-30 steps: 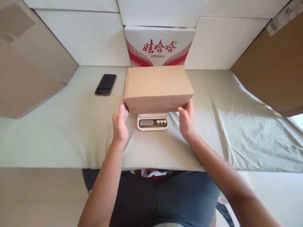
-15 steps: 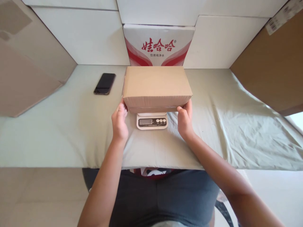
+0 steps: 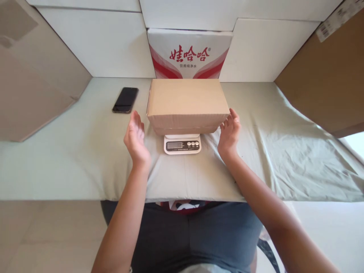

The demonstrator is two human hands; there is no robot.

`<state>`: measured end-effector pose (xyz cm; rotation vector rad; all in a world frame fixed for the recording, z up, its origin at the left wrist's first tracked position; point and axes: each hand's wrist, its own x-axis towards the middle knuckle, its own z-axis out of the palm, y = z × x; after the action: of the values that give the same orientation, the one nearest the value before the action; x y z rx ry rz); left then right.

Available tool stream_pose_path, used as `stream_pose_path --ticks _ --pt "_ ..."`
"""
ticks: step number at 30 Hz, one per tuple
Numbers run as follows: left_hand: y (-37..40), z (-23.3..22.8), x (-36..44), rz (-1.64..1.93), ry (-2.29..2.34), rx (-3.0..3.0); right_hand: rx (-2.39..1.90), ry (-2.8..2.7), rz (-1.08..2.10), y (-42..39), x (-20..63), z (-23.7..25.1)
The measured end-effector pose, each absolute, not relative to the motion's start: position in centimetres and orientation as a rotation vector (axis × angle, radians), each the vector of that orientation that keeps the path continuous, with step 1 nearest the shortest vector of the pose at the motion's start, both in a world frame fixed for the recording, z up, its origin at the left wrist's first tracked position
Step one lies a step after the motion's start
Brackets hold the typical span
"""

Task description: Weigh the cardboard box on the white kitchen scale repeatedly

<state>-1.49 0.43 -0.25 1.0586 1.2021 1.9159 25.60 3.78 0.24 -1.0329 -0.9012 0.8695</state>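
Note:
A closed brown cardboard box (image 3: 187,98) rests on a small white digital scale (image 3: 182,146) and hides most of its platform. The scale's display and buttons face me; I cannot make out a reading. My left hand (image 3: 137,141) is open to the left of the box, with a gap between them. On the other side, my right hand (image 3: 229,132) is open close by the box's front right corner, its fingers extended. Whether its fingertips still touch the cardboard, I cannot tell.
A dark smartphone (image 3: 125,100) lies left of the box on the pale green cloth (image 3: 71,163). Behind stands a white and red carton (image 3: 190,51) among white panels. Large brown cartons flank the table, one on the left (image 3: 36,76) and one on the right (image 3: 321,79).
Both hands have let go of the cardboard box and moved outward, the left one farther from it. The box stays on the scale.

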Motion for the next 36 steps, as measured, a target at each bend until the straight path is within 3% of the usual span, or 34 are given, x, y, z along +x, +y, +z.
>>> stream_pose_path --ticks 14,36 --pt "6.4 -0.4 -1.8 1.81 1.182 0.949 -0.998 -0.88 0.988 5.0 25.2 -0.9" --pt "6.5 -2.3 -2.6 1.817 1.165 0.974 -0.95 -0.81 1.01 6.2 25.8 -1.3"
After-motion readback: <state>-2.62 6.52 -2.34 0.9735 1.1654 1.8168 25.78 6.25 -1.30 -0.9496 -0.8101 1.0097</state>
